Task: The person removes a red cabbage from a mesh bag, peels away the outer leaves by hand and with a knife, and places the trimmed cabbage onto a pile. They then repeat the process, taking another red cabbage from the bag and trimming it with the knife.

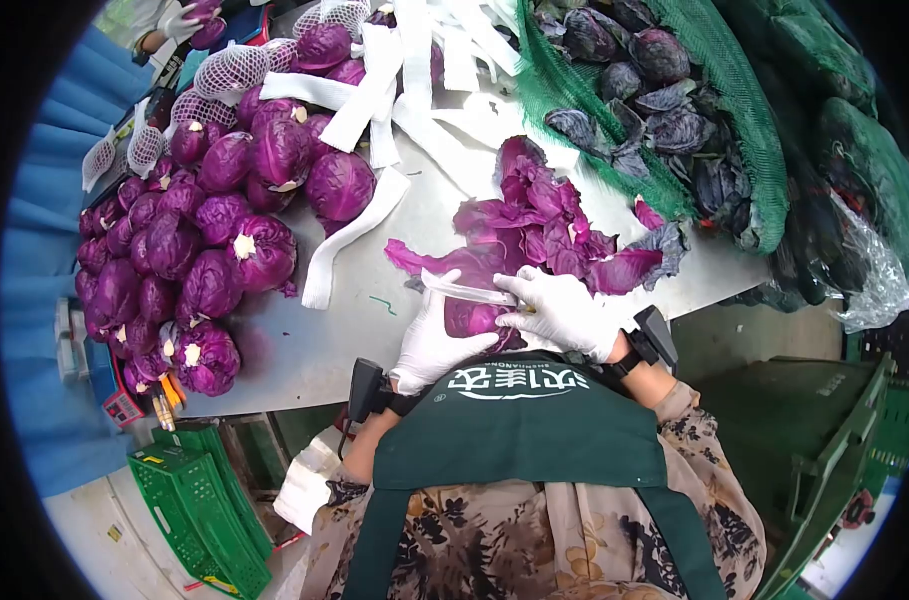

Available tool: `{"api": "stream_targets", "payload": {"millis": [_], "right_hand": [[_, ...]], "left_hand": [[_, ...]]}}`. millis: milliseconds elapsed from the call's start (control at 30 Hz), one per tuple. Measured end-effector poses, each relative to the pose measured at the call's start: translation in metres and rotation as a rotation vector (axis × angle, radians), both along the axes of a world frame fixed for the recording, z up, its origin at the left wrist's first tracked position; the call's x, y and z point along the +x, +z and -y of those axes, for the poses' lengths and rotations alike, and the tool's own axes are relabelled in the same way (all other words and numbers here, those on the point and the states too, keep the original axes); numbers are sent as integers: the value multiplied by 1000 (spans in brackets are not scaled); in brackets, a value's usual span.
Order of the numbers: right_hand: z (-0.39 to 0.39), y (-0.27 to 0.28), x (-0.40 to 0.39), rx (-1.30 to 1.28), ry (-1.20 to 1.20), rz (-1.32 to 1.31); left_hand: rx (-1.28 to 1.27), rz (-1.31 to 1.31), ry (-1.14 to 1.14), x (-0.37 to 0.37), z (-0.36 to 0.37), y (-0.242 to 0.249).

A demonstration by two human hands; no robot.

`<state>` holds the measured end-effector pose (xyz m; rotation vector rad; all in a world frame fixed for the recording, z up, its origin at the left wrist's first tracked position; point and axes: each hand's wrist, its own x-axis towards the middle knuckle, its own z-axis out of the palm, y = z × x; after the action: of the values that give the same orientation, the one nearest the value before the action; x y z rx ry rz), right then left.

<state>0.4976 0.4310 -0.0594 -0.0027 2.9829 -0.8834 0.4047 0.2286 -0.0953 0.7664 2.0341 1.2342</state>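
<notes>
My left hand (pixel 432 342), in a white glove, cups a small red cabbage (pixel 471 318) against the front edge of the metal table (pixel 304 345). My right hand (pixel 564 310), also gloved, grips a knife (pixel 464 290) whose blade lies across the top of that cabbage. Just beyond the hands lies a heap of loose purple leaves (pixel 534 225).
A pile of trimmed red cabbages (pixel 189 250) fills the table's left side, with white foam net sleeves (pixel 374 100) behind. A green mesh sack of dark cabbages (pixel 654 110) lies at right. A green crate (pixel 199 510) stands on the floor at left. Another person's gloved hand (pixel 179 20) works far back.
</notes>
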Motion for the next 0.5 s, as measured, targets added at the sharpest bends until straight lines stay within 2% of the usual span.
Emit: {"api": "stream_targets", "payload": {"millis": [33, 133, 200, 233, 267, 333, 400, 433, 500], "right_hand": [[-2, -3, 3, 4, 1, 2], [-3, -5, 6, -119, -47, -21], [2, -3, 8, 112, -38, -103], [3, -4, 7, 80, -76, -215], [-2, -4, 5, 80, -75, -214], [-27, 1, -2, -318, -481, -370], [-64, 12, -8, -180, -748, -270], [-66, 16, -6, -176, -756, -273], [-64, 23, -8, 140, -280, -490]], "left_hand": [[30, -80, -11, -1, -2, -10], [-6, -42, 61, 4, -6, -1], [-8, -46, 55, 4, -7, -1], [-24, -45, 52, 4, -7, -1], [-41, -42, 50, 5, -7, -2], [-34, -47, 21, 7, -7, 9], [13, -212, 2, 10, -7, 3], [-2, -183, 6, 10, -8, 3], [-38, -174, -2, 8, -12, 7]]}}
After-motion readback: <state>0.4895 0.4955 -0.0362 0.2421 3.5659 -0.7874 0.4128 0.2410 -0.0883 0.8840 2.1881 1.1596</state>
